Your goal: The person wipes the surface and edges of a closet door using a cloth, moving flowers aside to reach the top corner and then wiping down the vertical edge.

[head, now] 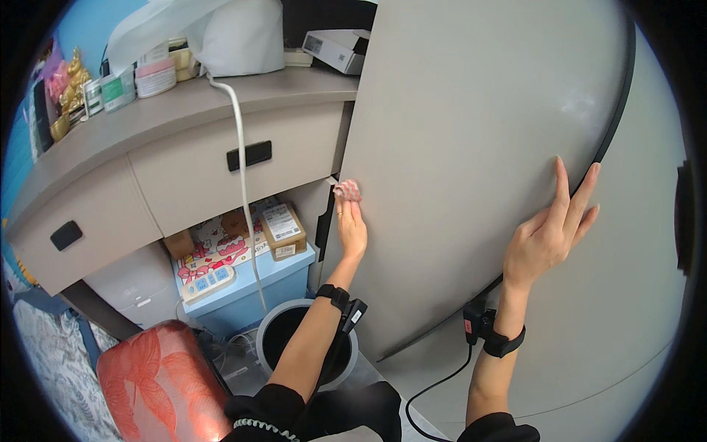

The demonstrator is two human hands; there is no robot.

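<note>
A large beige cabinet door [442, 166] with a dark edge strip fills the middle and right. At its left edge, my left hand [352, 229] presses a folded pink-and-white patterned cloth [348, 190] against the surface, fingers extended, a ring on one finger. My right hand [544, 237] rests with spread fingers at the door's right edge, touching the dark strip and holding nothing. Both wrists wear black straps with small devices; a black cable hangs from the right one.
Left is a dresser [188, 171] with toiletries, a golden figurine and tissue roll on top. Beneath it, a blue box [259, 287] holds a power strip [209, 284] and a small carton [283, 231]. A round bin [270, 315] and a red patterned seat [160, 381] stand below.
</note>
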